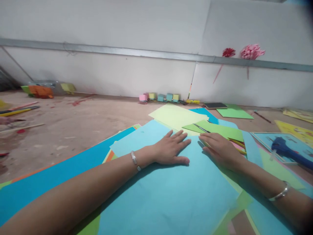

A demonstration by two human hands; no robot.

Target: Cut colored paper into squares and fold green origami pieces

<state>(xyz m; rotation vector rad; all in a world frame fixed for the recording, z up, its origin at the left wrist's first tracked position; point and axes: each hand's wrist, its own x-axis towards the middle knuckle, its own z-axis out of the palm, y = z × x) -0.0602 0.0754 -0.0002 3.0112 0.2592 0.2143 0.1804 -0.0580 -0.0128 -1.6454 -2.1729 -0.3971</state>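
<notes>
Sheets point(61, 163) pile up from near edge of surface point(97, 109) through middle toward back edge. Left hand point(172, 148) on top sheet point(168, 199), right hand point(221, 150) at its right side. Pen point(201, 128) on smaller sheet point(218, 129) behind right hand. Row of small boxes point(160, 97) along back edge, middle; glue stick point(193, 101) right of it, phone point(215, 105) farther right. Glue gun point(281, 144) near right edge, over board point(264, 138). Pencils point(18, 112) at left edge. Flowers point(251, 52) at wall rail point(146, 54), behind surface's back right.

The light-blue sheet point(166, 195) is matt paper (both bracelets point(133, 158) glossy metal)
</notes>
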